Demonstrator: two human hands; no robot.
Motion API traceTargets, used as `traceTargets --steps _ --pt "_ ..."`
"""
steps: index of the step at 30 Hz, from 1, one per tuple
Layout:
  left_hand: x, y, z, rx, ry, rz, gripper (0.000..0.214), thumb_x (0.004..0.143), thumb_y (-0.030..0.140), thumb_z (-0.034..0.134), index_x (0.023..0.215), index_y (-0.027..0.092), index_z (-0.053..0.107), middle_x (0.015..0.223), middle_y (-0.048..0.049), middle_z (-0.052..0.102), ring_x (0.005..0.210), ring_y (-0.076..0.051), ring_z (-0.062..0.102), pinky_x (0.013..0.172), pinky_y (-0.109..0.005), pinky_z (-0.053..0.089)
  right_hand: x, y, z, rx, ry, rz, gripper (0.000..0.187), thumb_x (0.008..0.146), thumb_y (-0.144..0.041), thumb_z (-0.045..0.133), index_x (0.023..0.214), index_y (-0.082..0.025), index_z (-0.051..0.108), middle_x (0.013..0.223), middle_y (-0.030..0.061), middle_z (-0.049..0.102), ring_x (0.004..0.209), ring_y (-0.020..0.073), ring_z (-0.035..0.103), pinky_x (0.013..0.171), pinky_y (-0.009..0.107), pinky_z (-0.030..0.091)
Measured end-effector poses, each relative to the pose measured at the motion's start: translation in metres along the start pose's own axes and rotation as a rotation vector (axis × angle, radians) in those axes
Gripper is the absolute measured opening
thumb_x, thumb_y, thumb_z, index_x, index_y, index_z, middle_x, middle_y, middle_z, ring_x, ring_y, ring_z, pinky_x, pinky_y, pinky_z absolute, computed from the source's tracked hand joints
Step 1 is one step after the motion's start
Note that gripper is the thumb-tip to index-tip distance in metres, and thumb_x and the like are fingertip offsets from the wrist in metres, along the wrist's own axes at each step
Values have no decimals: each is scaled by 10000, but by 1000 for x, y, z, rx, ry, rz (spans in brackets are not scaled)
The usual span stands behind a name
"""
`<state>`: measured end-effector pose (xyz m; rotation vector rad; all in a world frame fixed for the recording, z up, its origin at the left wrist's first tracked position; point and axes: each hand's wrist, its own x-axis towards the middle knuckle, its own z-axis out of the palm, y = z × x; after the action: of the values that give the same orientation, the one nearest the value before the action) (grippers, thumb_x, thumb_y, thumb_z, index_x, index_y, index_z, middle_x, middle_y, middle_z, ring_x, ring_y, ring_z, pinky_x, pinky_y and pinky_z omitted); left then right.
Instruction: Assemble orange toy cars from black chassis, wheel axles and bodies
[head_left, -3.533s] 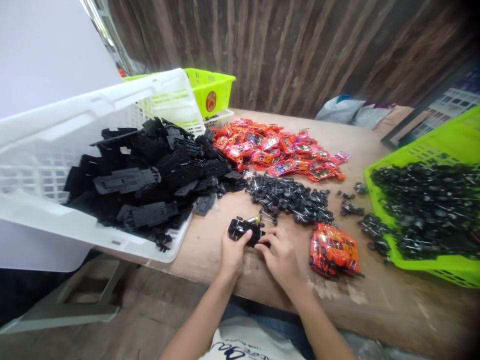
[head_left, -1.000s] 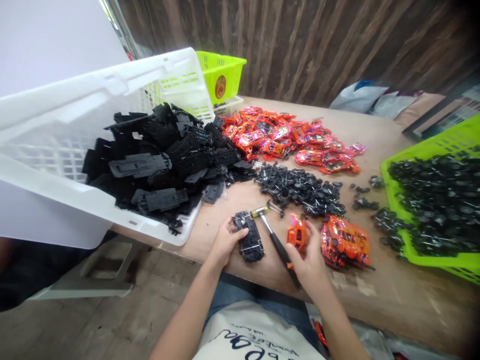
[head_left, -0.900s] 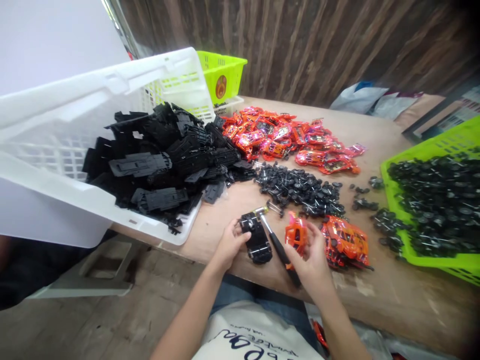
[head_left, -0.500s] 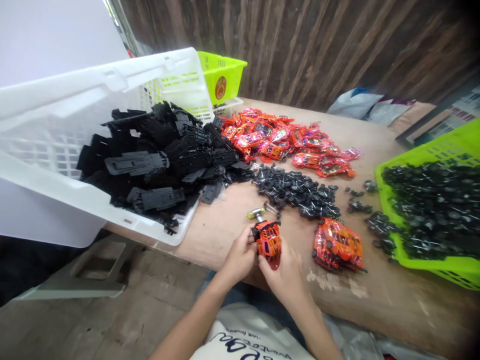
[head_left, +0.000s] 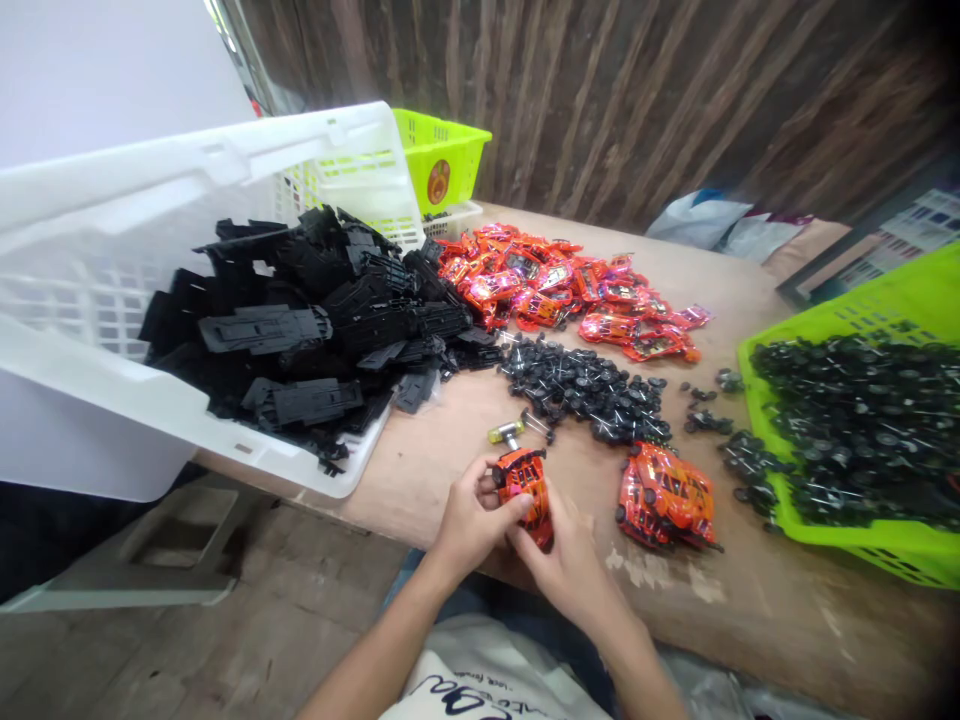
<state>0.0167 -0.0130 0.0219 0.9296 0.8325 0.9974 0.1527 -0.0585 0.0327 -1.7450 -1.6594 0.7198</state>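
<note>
In the head view, both hands are closed around one orange toy car (head_left: pixel 523 478) above the near edge of the table (head_left: pixel 409 480): the left hand (head_left: pixel 472 522) grips its left side with the thumb lying across the top, and the right hand (head_left: pixel 574 558) clasps its right side and near end. Just beyond the car, the yellowish head of a hammer (head_left: pixel 505 433) shows, beside a few loose wheel axles (head_left: pixel 538 426). To the right of the hands sits a small stack of orange cars (head_left: pixel 673 492) with black wheels. Farther back, a heap of black wheels on metal axles (head_left: pixel 585 388) lies in front of a pile of shiny orange car bodies (head_left: pixel 551 280). On the left, a tilted white crate (head_left: pixel 161 395) holds black chassis plates (head_left: pixel 262 330), some spilling onto the table; on the right, a lime-green basket (head_left: pixel 862 546) is filled with more wheels (head_left: pixel 862 430).
</note>
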Motion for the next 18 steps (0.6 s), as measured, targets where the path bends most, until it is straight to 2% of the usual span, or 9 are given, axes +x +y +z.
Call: traceTargets --steps 2,5,9,11,13,15,18 --pt "-3 1 1 49 -11 10 405 699 295 744 1031 183 541 957 -59 691 811 -178 676 726 -254 538 5 4 -10 276 -107 9 489 858 -404 511 1304 -209 468 1260 117 574 1188 267 513 998 479 404" --pt "-9 3 2 129 -83 43 378 720 300 717 1048 191 566 928 -39 666 760 -165 657 661 -233 523 14 7 -17 635 -96 74 433 831 -411 564 1211 -209 517 1152 94 633 1047 229 606 904 385 497" --pt "-18 4 0 202 -119 127 364 719 281 712 1048 179 595 906 -41 659 776 -170 643 685 -231 507 20 1 -13 791 -112 57 344 747 -373 667 1024 -198 564 914 48 664 811 196 643 743 306 532" --pt "-21 4 -5 203 -91 160 366 717 277 714 1051 178 602 925 -49 665 815 -182 645 723 -242 508 21 -6 -9 787 -124 24 325 764 -364 647 1031 -200 559 915 45 661 823 193 639 739 295 525" --pt "-22 5 -14 161 -1 188 379 715 286 717 1059 182 598 960 -57 672 865 -195 646 777 -260 507 23 -14 -4 723 -156 -14 351 790 -358 614 1099 -206 545 984 52 661 876 197 637 769 302 518" --pt "-21 5 -27 117 113 206 404 719 301 712 1084 184 588 1028 -72 672 941 -212 639 843 -287 497 25 -21 1 555 -156 -45 377 804 -338 597 1153 -210 535 1051 59 653 909 199 629 795 315 507" --pt "-15 4 -49 182 206 193 456 704 290 718 1125 168 592 1159 -108 641 1090 -244 589 942 -327 455 23 -26 11 162 -99 -160 304 802 -253 596 1101 -201 582 1055 79 651 950 227 602 844 372 468"
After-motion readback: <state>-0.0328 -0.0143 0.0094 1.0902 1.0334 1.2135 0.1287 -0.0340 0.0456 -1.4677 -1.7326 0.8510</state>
